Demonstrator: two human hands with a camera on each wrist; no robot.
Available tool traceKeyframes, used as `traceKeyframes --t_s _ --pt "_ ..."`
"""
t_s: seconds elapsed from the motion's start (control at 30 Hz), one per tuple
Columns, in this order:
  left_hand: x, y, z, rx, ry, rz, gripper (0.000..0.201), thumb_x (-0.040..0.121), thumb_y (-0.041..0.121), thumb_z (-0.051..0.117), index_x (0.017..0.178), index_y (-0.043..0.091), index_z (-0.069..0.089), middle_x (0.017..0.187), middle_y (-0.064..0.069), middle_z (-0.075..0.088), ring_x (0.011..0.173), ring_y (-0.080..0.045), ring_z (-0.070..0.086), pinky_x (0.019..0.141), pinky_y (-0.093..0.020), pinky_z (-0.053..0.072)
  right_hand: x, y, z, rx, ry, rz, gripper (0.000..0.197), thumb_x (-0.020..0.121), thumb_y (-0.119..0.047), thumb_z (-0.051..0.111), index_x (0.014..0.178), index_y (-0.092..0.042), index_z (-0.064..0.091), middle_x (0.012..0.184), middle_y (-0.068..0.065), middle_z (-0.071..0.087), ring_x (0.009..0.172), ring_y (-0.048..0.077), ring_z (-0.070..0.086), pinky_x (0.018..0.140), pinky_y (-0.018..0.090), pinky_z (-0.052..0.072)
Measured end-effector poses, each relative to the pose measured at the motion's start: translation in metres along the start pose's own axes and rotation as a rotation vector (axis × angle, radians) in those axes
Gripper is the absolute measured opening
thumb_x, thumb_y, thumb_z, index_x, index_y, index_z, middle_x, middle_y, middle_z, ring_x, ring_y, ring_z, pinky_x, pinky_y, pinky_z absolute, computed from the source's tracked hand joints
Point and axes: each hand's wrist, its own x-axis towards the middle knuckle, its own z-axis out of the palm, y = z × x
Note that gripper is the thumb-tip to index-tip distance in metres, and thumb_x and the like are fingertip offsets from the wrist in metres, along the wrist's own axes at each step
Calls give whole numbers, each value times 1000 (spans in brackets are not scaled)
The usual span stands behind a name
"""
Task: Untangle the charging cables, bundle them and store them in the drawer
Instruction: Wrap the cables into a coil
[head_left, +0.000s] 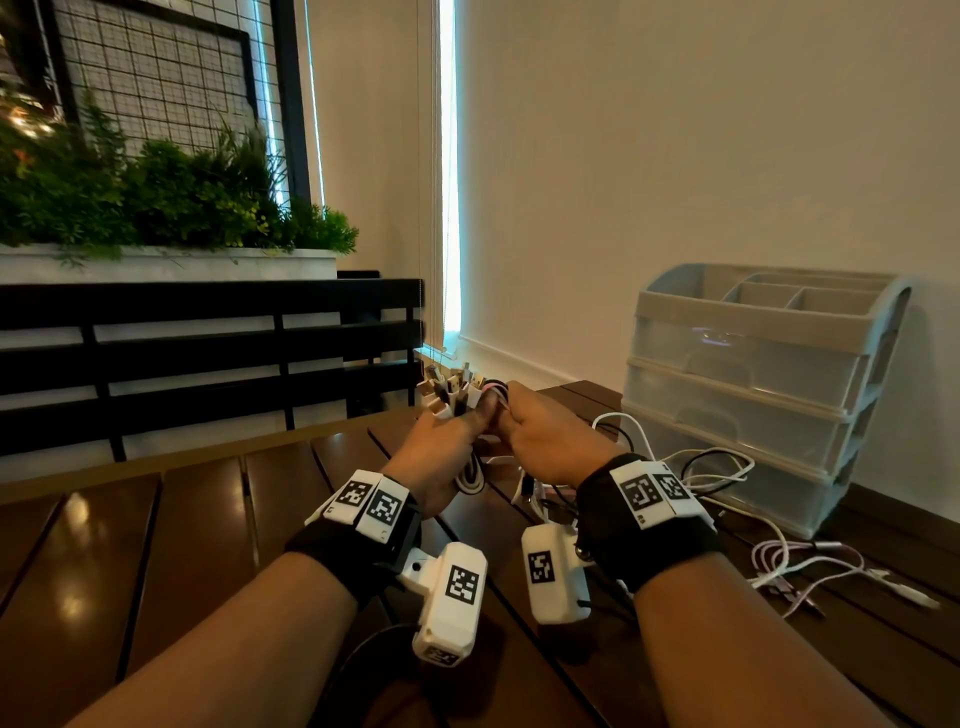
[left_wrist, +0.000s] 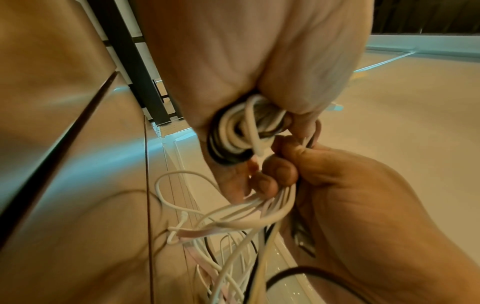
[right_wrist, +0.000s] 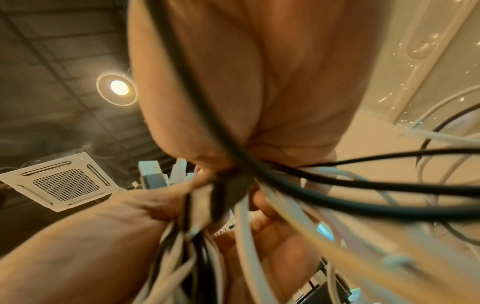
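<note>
Above the wooden table (head_left: 171, 530) both hands hold one bundle of charging cables (head_left: 453, 391), its USB plugs sticking up past the fingers. My left hand (head_left: 441, 449) grips the bundle just below the plugs. In the left wrist view the coiled white and black cables (left_wrist: 237, 133) sit inside its fist. My right hand (head_left: 543, 434) is closed round the same cables right beside the left, thumbs nearly touching. Loose white and black strands (right_wrist: 337, 185) trail from the right hand (right_wrist: 259, 82) down to the table. The plugs (right_wrist: 153, 174) show behind the left hand (right_wrist: 103, 226).
A translucent plastic drawer unit (head_left: 753, 374) with three shut drawers and a top tray stands at the right against the wall. Slack white, black and pink cable lengths (head_left: 800, 566) lie on the table before it. A black slatted rail and a planter (head_left: 166, 260) stand on the left.
</note>
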Motion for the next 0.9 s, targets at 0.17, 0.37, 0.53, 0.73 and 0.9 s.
traceKeyframes --t_s 0.17,0.37,0.53,0.73,0.9 --pt "0 -5 3 12 9 52 35 94 35 55 117 10 60 105 -18 67 89 -36 68 70 -50 56 -6 -9 -1 -43 6 -6 33 102 -13 36 75 -33 35 77 -12 43 71 6 44 56 10 33" --pt "0 -6 4 16 -43 25 34 97 35 52 120 11 58 97 -11 67 78 -28 69 66 -45 56 -6 -11 1 -86 -35 13 13 100 -9 35 99 -22 39 78 -11 42 69 1 41 56 13 30" --pt "1 -8 4 -28 3 5 35 97 35 52 119 10 59 97 -11 69 87 -27 68 65 -39 56 -1 -7 4 -121 -35 45 7 100 -13 34 97 -18 37 76 -7 41 69 8 41 56 19 27" --pt "2 -5 7 -177 15 -6 29 96 28 54 115 8 61 102 -14 71 97 -27 69 77 -42 55 3 -4 10 -144 -24 70 9 98 -17 34 106 -15 38 86 1 48 83 22 50 76 40 44" --pt "0 -4 7 -280 -4 -22 35 97 23 51 126 3 56 114 -20 67 104 -29 66 73 -38 56 1 -6 8 -152 -39 46 21 99 -20 31 118 -14 39 83 -7 44 88 21 47 98 55 37"
